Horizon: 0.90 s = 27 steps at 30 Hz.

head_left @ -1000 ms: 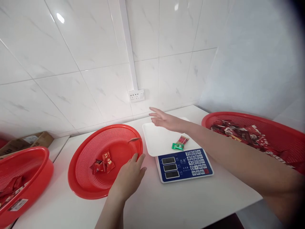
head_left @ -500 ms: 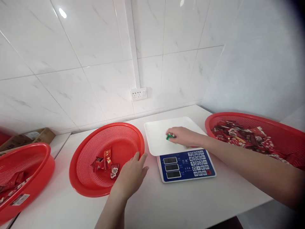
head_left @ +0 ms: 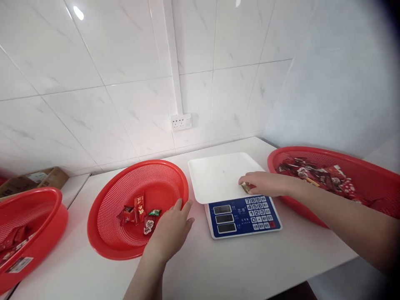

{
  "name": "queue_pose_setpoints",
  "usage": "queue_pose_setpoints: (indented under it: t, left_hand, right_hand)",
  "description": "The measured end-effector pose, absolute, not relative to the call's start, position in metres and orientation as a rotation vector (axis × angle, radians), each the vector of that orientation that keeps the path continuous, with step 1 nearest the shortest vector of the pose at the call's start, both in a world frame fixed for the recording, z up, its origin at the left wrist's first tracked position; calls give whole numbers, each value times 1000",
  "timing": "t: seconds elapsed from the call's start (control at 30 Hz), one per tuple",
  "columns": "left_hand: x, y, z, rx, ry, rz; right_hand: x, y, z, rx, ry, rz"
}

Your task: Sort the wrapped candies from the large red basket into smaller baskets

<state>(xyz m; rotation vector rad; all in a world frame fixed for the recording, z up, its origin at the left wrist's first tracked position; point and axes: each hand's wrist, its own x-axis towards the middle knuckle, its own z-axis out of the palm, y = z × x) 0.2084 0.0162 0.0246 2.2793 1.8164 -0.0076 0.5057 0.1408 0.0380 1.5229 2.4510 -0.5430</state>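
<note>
My right hand [head_left: 265, 183] is over the front right part of the white weighing tray [head_left: 215, 175], fingers closed on a gold-wrapped candy [head_left: 246, 187]. Below the tray shows the scale's blue keypad panel [head_left: 242, 214]. My left hand [head_left: 173, 229] lies over the right rim of the middle red basket [head_left: 106, 246], fingers stretched out and holding nothing. Inside that basket are several red-wrapped candies [head_left: 139, 206], a dark red packet with a white patch [head_left: 149, 226] and a green-wrapped candy [head_left: 154, 212].
A red basket heaped with wrapped candies [head_left: 325, 177] stands to the right, partly behind my forearm. Another red basket [head_left: 40, 233] with packets is at the left edge, before a cardboard box [head_left: 53, 178]. A tiled wall with a socket [head_left: 181, 122] closes the back.
The green-wrapped candy left my right hand and now lies in the middle basket. My right hand is now further right on the tray, on the gold candy. My left hand stayed put.
</note>
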Motion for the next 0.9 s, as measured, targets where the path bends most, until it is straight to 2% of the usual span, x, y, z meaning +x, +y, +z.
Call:
queue_pose_setpoints:
  t: [0.17, 0.23, 0.27, 0.33, 0.37, 0.4, 0.47, 0.53, 0.6, 0.67, 0.73, 0.9]
  left_hand:
    - [211, 15, 26, 2275, 1836, -34]
    - [211, 16, 26, 2280, 1849, -51]
    - [211, 17, 26, 2283, 1857, -63]
    - [211, 19, 25, 2291, 1877, -101]
    - [211, 21, 24, 2302, 1885, -126]
    - [210, 23, 23, 2315, 1891, -147]
    - [209, 25, 22, 2330, 1898, -176]
    - [208, 26, 20, 2313, 1903, -185]
    - [206, 28, 17, 2279, 1924, -169]
    - [204, 31, 12, 2279, 1948, -138]
    - [203, 34, 6, 2319, 1954, -100]
    - [202, 41, -1, 2346, 1986, 44]
  right_hand:
    - [483, 147, 41, 1657, 2469, -574]
    - [462, 144, 50, 1684, 2537, -699]
    - [450, 141, 56, 1684, 2608, -812]
    - [428, 132, 70, 1556, 2851, -1479]
    - [420, 127, 77, 1441, 2937, -1639]
    - [415, 123, 83, 1343, 3024, -1652]
    - [419, 119, 89, 1255, 3165, -1441]
    - [444, 121, 86, 1364, 3198, -1101]
    - [485, 129, 76, 1643, 3072, -788]
    - [535, 139, 63, 2007, 2719, -483]
    - [583, 146, 49, 2130, 2511, -456]
    - [661, 140, 18, 2129, 2228, -562]
